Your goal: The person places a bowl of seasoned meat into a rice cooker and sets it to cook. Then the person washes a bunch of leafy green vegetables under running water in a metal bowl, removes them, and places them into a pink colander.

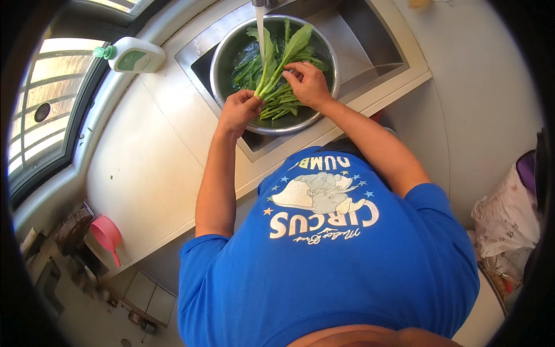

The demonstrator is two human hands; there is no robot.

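My left hand (243, 108) grips the stem ends of a small bunch of leafy greens (273, 73) over a round metal basin (215, 78). My right hand (305, 82) is at the upper stems near the leaves, thumb and fingers bent; whether it pinches a stem is unclear. Water runs from the faucet (264, 2) down onto the greens. More leafy greens (282, 102) lie in the water in the basin, their stems towards me and under my hands. The basin sits in a stainless steel sink (355, 34).
A white bottle with a green pump top (141, 55) lies at the window side of the countertop (143, 143). A pink plastic dipper (106, 233) is at the counter's lower left. Barred windows (52, 95) are at the left. A plastic bag (505, 212) hangs at the far right.
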